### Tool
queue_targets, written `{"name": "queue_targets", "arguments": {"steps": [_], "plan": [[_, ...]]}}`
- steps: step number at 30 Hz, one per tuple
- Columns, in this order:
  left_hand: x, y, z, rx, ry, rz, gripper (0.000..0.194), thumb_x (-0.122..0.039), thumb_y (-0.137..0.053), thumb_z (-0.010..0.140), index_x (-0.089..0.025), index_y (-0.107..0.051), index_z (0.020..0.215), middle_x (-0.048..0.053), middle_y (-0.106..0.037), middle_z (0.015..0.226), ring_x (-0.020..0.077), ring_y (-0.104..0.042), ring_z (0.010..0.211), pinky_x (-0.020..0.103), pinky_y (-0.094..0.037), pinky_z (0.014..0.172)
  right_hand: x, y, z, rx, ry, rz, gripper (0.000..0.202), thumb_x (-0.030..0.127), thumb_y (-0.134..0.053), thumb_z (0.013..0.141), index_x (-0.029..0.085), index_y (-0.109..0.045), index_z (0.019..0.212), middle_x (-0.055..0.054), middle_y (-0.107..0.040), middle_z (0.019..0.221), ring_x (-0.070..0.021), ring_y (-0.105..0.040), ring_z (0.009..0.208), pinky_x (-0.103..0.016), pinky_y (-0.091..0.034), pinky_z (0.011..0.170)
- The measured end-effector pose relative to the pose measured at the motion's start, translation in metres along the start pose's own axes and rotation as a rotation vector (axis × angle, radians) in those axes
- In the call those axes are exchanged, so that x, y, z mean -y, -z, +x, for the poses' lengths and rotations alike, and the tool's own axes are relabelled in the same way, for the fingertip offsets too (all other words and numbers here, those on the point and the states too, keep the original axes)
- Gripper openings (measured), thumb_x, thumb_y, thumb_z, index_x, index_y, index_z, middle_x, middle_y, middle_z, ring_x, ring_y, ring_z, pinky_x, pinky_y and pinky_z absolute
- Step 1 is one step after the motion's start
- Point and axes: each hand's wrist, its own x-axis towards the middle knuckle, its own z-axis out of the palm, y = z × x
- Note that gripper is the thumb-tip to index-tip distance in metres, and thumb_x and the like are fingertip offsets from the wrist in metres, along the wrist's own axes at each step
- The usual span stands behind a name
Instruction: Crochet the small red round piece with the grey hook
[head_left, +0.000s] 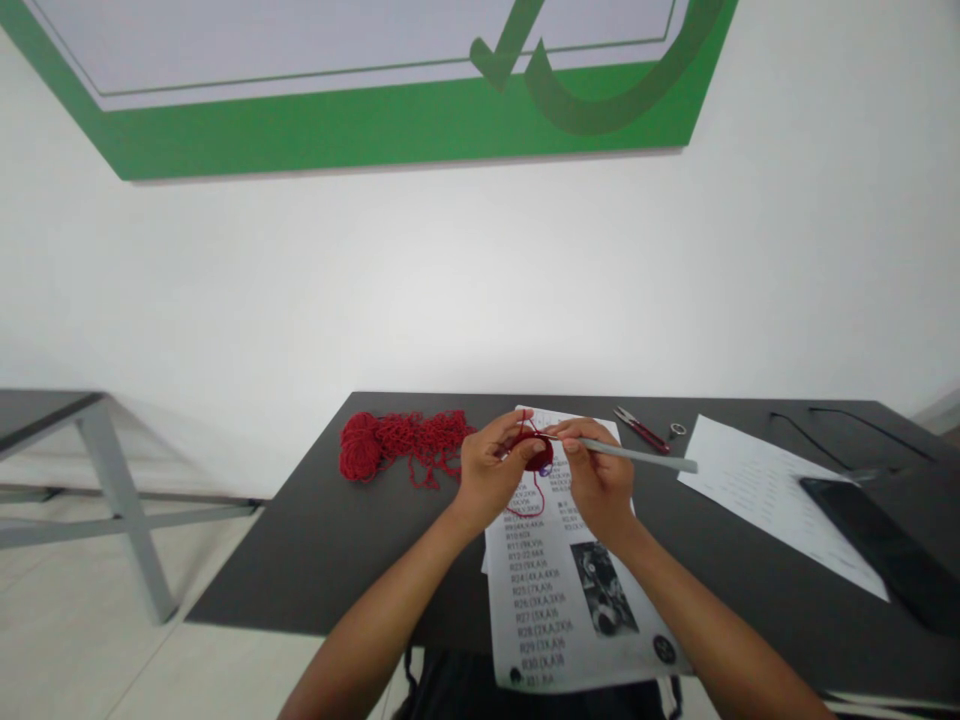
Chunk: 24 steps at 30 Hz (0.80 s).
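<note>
Between my two hands is a small round piece of dark red crochet (537,453). My left hand (489,462) pinches its left side, with a strand of red yarn raised over the index finger. In my right hand (602,478) is a crochet hook (652,457) with a long grey handle pointing right; its tip meets the top edge of the piece. A bit of purple thread (546,470) shows at the lower edge. One red strand loops down over the printed pattern sheet (540,570) under my hands.
A tangled heap of red yarn (401,445) lies to the left on the dark table (337,570). Toward the right are red-handled thread snips (643,430), a small metal ring (677,430), another paper (780,510), eyeglasses (847,440) and a black phone (877,540). A wall stands behind the table.
</note>
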Motion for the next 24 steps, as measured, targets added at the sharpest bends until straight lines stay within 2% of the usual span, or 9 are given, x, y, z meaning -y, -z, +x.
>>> {"name": "queue_targets", "arguments": {"steps": [9,14,20,24], "plan": [[-0.004,0.001,-0.001,-0.034,-0.123,0.154,0.029,-0.024,-0.080,0.077,-0.019,-0.078,0.106,0.002,-0.078,0.076,0.0159,-0.070,0.062,0.026,-0.059,0.062,-0.005,0.003,-0.003,0.063,0.084,-0.063,0.009,0.026,-0.060,0.096,0.027,-0.069,0.093,-0.004,-0.073,0.089,-0.0222,-0.070,0.086,-0.039,-0.059,0.079],[-0.001,0.004,0.000,-0.047,-0.251,0.330,0.027,-0.023,-0.079,0.080,-0.021,-0.079,0.106,0.004,-0.079,0.083,0.0182,-0.074,0.070,0.028,-0.061,0.069,-0.010,0.004,-0.006,0.128,0.242,-0.147,0.018,0.015,-0.060,0.095,0.029,-0.068,0.103,-0.005,-0.073,0.098,-0.0218,-0.071,0.093,-0.041,-0.060,0.084],[0.008,0.006,0.002,-0.049,-0.447,0.443,0.028,-0.020,-0.071,0.087,-0.019,-0.075,0.114,0.006,-0.079,0.090,0.0159,-0.075,0.074,0.024,-0.061,0.068,-0.016,0.002,-0.009,0.165,0.398,-0.256,0.027,0.009,-0.061,0.093,0.026,-0.068,0.113,-0.008,-0.071,0.108,-0.0236,-0.069,0.100,-0.044,-0.061,0.086],[0.014,0.004,-0.002,-0.037,-0.411,0.426,0.029,-0.020,-0.067,0.089,-0.020,-0.075,0.116,0.008,-0.080,0.095,0.0178,-0.076,0.081,0.028,-0.062,0.074,-0.020,0.002,-0.007,0.150,0.453,-0.352,0.031,0.009,-0.061,0.093,0.028,-0.067,0.117,-0.007,-0.072,0.105,-0.0235,-0.070,0.097,-0.045,-0.059,0.085]]}}
